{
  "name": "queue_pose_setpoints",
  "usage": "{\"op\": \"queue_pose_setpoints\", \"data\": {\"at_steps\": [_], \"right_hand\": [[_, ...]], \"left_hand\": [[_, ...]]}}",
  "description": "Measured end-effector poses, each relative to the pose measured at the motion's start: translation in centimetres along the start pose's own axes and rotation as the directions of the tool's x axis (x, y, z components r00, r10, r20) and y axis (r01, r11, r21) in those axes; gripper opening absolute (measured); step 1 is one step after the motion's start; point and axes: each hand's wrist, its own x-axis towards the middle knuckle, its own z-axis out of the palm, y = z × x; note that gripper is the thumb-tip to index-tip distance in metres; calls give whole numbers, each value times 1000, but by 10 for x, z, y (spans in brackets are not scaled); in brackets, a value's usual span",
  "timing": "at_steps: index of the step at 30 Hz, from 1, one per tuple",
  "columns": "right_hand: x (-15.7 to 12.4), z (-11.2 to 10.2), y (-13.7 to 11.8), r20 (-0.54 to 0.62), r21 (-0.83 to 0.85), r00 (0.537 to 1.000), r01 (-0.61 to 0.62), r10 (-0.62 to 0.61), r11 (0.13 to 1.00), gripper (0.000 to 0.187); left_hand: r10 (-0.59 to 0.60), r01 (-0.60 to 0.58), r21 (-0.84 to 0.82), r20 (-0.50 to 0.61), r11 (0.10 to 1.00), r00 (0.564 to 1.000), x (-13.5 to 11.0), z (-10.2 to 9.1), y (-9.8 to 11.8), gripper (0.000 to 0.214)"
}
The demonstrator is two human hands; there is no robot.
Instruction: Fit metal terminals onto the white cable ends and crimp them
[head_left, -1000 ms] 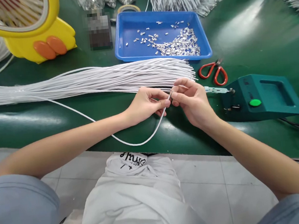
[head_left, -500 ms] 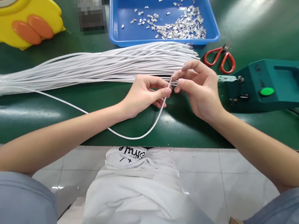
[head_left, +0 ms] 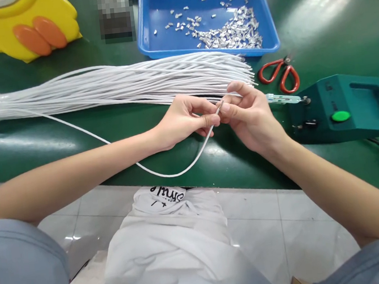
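Note:
A thin white cable (head_left: 196, 160) runs out of the bundle, loops down toward the table's front edge and comes up to my hands. My left hand (head_left: 187, 120) pinches it close to its end between thumb and fingers. At the cable's tip, the thumb and forefinger of my right hand (head_left: 249, 111) are pressed together on the thin end, its other fingers loosely curled. The fine detail of the tip is mostly hidden by the fingertips. Just behind both hands lies the thick bundle of white cables (head_left: 119, 84).
A blue tray (head_left: 141, 43) with many small silvery metal pieces stands at the back. Red-handled scissors (head_left: 289, 79) lie right of the bundle. A dark green device (head_left: 332, 100) with a green button sits at right. A yellow and orange duck-shaped object (head_left: 2, 39) is at back left.
My right hand has shifted slightly left and closed in on the cable's tip, its fingers nearer to my left hand. The cable's end now leans more to the right.

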Motion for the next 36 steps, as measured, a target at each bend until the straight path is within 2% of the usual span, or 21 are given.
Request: {"op": "queue_pose_setpoints", "data": {"at_steps": [2,5,10,12,18,23,26,29,33,36], "right_hand": [[0,0,-1,24,53,999,-26,25,998,43],[-1,1,-4,26,77,1000,5,-7,997,37],[-3,0,-2,-78,-41,986,147,-150,988,18],[-3,-1,-1,-80,-93,981,168,-176,981,14],[-3,1,-1,-9,-125,991,129,-131,984,16],[-1,2,-6,35,-17,999,27,-26,999,11],[-1,0,-6,50,8,999,16,-17,1000,10],[-2,-2,-3,0,-96,994,111,-111,989,8],[-3,-3,2,-72,-185,953,278,-295,943,10],[-5,-3,3,-91,-252,945,283,-314,925,13]], "left_hand": [[-1,2,-11,30,1000,1000,0,-1,0,34],[2,-1,-15,52,1000,999,0,-3,-1,35],[-6,7,-28,19,1000,1000,0,-4,-2,36],[8,-7,-28,21,1000,1000,0,-4,-1,37],[18,-18,-9,40,1000,999,0,-2,1,36],[36,-36,-4,69,999,997,0,-3,-1,40],[43,-41,-29,64,999,997,0,-3,-1,38],[44,-44,-22,26,999,999,1,-2,0,37],[41,-41,-11,14,999,999,1,-2,1,36],[32,-32,-8,-3,999,999,1,-2,1,35]]}}
